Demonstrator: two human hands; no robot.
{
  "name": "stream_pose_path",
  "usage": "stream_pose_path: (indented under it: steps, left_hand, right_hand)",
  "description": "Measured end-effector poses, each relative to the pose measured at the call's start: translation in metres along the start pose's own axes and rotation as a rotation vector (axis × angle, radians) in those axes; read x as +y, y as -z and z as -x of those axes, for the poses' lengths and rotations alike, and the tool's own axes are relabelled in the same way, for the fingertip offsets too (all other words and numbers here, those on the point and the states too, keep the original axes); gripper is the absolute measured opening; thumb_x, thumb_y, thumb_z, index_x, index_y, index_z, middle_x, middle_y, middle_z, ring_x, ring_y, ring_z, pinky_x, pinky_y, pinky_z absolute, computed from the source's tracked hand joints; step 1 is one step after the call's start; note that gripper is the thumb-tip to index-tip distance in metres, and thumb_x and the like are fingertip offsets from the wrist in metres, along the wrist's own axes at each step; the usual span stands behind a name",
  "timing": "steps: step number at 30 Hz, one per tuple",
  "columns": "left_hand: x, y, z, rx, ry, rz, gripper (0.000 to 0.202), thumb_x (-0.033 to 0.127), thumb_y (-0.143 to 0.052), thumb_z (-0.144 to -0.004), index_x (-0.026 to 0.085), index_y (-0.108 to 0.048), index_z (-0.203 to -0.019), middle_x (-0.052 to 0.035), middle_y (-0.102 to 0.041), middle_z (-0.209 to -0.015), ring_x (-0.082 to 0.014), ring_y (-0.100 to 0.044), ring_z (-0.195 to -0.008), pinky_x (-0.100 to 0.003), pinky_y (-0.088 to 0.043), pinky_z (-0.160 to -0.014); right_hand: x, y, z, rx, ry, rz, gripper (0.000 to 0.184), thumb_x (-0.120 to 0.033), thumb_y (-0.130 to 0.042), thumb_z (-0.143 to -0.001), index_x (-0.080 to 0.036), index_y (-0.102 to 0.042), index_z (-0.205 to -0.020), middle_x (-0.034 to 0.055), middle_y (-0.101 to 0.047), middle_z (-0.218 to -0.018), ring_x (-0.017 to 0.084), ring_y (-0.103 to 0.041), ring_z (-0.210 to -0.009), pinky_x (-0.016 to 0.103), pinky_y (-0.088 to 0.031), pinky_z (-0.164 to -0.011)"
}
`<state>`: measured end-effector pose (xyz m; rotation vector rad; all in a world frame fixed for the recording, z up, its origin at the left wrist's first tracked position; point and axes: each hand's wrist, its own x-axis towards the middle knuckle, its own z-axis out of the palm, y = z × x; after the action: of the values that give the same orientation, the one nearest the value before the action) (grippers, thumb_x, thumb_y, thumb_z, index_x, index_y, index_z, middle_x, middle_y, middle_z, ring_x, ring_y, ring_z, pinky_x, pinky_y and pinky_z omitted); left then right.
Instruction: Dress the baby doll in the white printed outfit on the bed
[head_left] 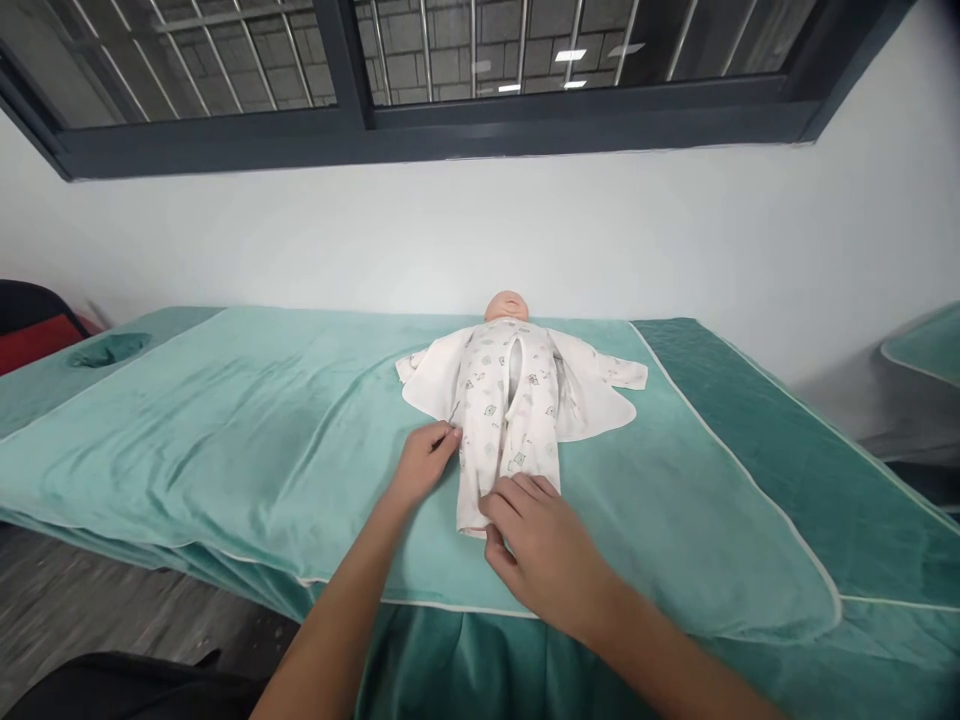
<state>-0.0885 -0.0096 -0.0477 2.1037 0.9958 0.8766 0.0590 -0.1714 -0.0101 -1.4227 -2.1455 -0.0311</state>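
Observation:
A baby doll (506,305) lies on the bed with its head toward the wall, its body mostly hidden under clothes. White printed baby pants (487,410) lie lengthwise over it, with an opening near the top. Beneath them spreads a white baby top (592,390), its sleeves stretched out to both sides. My left hand (426,460) pinches the left edge of the pants around mid-length. At the lower end, my right hand (544,550) curls its thumb and fingers around the right leg of the pants, covering that cuff.
A light green cover (247,430) lies over the darker green bed (787,430), which has a face hole (111,350) at its left end. Behind it rise a white wall (337,240) and a barred window (480,120). A red and black object (34,330) stands at far left.

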Motion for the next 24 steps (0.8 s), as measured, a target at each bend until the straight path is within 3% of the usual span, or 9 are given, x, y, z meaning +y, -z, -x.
stream_pose_path:
  steps: [5, 8, 13, 16, 19, 24]
  left_hand:
    - [-0.002, -0.005, -0.002, -0.004, -0.037, -0.143, 0.039, 0.04, -0.041, -0.093, 0.018, -0.046, -0.061, 0.0013, -0.05, -0.064, -0.0128, -0.044, -0.065, -0.026, -0.036, -0.063]
    - [-0.006, -0.007, -0.003, 0.004, -0.053, -0.201, 0.029, 0.033, -0.043, -0.092, 0.019, -0.054, -0.07, 0.0003, -0.059, -0.071, -0.0142, -0.05, -0.069, -0.027, -0.038, -0.066]
    - [-0.008, -0.011, -0.005, 0.07, -0.129, -0.396, 0.017, 0.026, -0.045, -0.093, 0.02, -0.059, -0.087, -0.0037, -0.062, -0.086, -0.0195, -0.054, -0.081, -0.031, -0.041, -0.069]
    - [-0.007, -0.012, -0.008, 0.145, -0.193, -0.48, 0.016, 0.022, -0.045, -0.093, 0.019, -0.06, -0.097, -0.0074, -0.063, -0.098, -0.0229, -0.052, -0.094, -0.035, -0.044, -0.079]
    - [-0.007, -0.012, -0.009, 0.168, -0.185, -0.462, 0.017, 0.018, -0.046, -0.092, 0.019, -0.06, -0.102, -0.0078, -0.063, -0.104, -0.0239, -0.052, -0.101, -0.038, -0.044, -0.086]
    - [-0.013, -0.011, -0.009, 0.178, -0.136, -0.419, 0.018, 0.016, -0.044, -0.091, 0.02, -0.06, -0.1, -0.0079, -0.062, -0.106, -0.024, -0.054, -0.103, -0.04, -0.045, -0.089]
  right_hand:
    - [0.003, 0.008, 0.0, -0.063, 0.021, -0.133, 0.012, -0.008, -0.048, -0.086, -0.018, -0.054, -0.086, 0.0033, -0.055, -0.086, 0.018, -0.048, -0.083, 0.034, -0.038, -0.077]
    - [0.013, 0.017, 0.006, -0.03, -0.04, -0.219, 0.015, -0.01, -0.045, -0.091, -0.019, -0.057, -0.095, 0.0051, -0.058, -0.094, 0.019, -0.052, -0.089, 0.035, -0.041, -0.081]
    - [0.037, 0.016, 0.035, -0.019, -0.176, -0.114, 0.019, -0.024, -0.06, -0.09, -0.02, -0.054, -0.107, 0.0092, -0.057, -0.111, 0.025, -0.055, -0.1, 0.039, -0.048, -0.083]
    - [0.045, 0.012, 0.048, -0.082, -0.221, -0.102, 0.019, -0.02, -0.059, -0.091, -0.021, -0.052, -0.109, 0.0085, -0.056, -0.114, 0.023, -0.057, -0.099, 0.038, -0.051, -0.081]
    - [0.044, 0.017, 0.05, -0.13, -0.202, -0.135, 0.015, -0.012, -0.048, -0.094, -0.021, -0.054, -0.104, 0.006, -0.057, -0.106, 0.02, -0.057, -0.095, 0.035, -0.051, -0.079]
    - [0.038, 0.037, 0.053, -0.131, -0.098, -0.156, 0.016, -0.011, -0.045, -0.095, -0.023, -0.056, -0.099, 0.005, -0.058, -0.102, 0.018, -0.057, -0.092, 0.031, -0.05, -0.077]
